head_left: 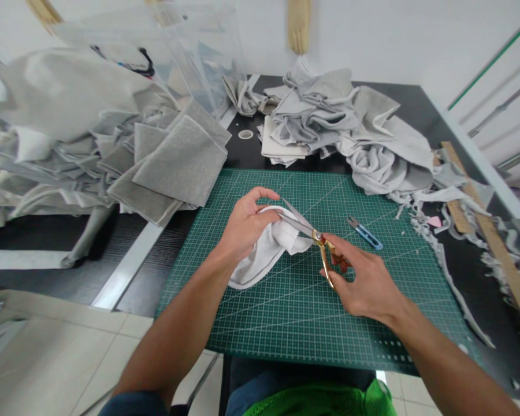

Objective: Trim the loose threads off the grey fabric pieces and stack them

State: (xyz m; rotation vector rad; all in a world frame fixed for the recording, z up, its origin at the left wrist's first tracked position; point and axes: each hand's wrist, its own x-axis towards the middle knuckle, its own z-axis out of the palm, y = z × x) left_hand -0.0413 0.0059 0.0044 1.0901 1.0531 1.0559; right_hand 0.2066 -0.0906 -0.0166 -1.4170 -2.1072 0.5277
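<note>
My left hand [248, 222] pinches the upper edge of a whitish piece of fabric [260, 257], which hangs down and curls over the green cutting mat [251, 329]. Gold-handled scissors [317, 237] are in my right hand [364, 277], with fingers through the handle loops. Their blades are parted and point left at the fabric's edge, close to my left fingertips. Whether the lower blade touches the cloth I cannot tell. Right of the scissors, blue thread snips [364, 233] lie on the mat.
Grey fabric pieces [182, 156] are heaped at left, with another crumpled pile [320, 110] behind the mat. A clear plastic bin [199, 58] stands at the back. Wooden rulers [498, 242] and fabric scraps line the right side. A white ring [245, 134] lies behind the mat.
</note>
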